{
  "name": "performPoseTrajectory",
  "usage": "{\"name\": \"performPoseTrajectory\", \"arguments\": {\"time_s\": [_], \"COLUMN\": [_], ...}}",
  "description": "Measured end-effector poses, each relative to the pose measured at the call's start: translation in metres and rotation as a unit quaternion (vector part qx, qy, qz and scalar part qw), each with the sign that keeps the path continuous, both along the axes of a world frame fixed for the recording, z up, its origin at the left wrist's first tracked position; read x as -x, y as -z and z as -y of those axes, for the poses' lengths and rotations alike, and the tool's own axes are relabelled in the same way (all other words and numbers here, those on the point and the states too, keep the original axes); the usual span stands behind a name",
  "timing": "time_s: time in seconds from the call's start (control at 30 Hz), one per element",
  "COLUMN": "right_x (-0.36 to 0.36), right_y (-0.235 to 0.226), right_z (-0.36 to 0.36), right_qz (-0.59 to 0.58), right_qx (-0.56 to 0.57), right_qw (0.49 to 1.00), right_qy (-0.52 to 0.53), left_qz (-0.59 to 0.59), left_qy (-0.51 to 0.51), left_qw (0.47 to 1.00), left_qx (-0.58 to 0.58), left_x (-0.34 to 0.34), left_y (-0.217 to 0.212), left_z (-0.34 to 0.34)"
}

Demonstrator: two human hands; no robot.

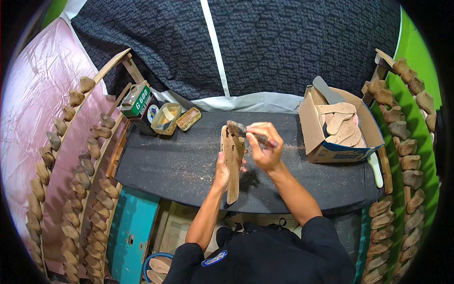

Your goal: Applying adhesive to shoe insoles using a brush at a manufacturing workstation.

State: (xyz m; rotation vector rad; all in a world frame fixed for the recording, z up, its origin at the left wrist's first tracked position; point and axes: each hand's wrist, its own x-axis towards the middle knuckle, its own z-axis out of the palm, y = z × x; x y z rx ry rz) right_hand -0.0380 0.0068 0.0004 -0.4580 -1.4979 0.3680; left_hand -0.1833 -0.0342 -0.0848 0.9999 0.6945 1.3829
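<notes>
- Shoe last (232, 163) held above the black-covered table (163, 163), sole face up, apparently for access.
- Left hand (221, 173) wraps it, seemingly for steadiness.
- Right hand (266, 147) clasps a dark-headed tool (239, 129) at its far end.

Shows a patterned dark curtain (293, 47) beyond the black-covered table (331, 185), racks of wooden shoe lasts (410, 163) off both its ends, a teal panel (125, 246) below its left end, pink fabric (42, 80) farther left.

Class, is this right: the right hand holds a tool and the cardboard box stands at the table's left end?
Not left: the head view shows the cardboard box at the right end of the table; the right hand holds a tool.
</notes>
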Motion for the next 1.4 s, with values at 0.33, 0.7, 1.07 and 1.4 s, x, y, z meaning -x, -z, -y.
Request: {"name": "performPoseTrajectory", "arguments": {"time_s": [0.33,0.7,1.07,1.4], "right_x": [-0.007,-0.018,-0.029,-0.018], "right_y": [0.017,0.001,0.016,0.033], "right_z": [0.005,-0.028,-0.021,-0.012], "right_qz": [0.04,0.056,0.064,0.025], "right_qx": [0.087,0.019,0.079,0.085], "right_qw": [0.992,0.998,0.995,0.995], "right_qy": [-0.082,0.005,-0.007,0.045], "left_qz": [0.056,0.018,0.078,0.026], "left_qy": [-0.003,-0.008,0.044,0.013], "left_qw": [0.998,1.0,0.995,0.999], "left_qx": [0.039,0.009,0.052,0.042], "left_x": [0.016,0.008,0.005,-0.001], "left_y": [-0.007,-0.002,-0.001,0.002], "left_z": [-0.013,-0.02,-0.027,-0.031]}}
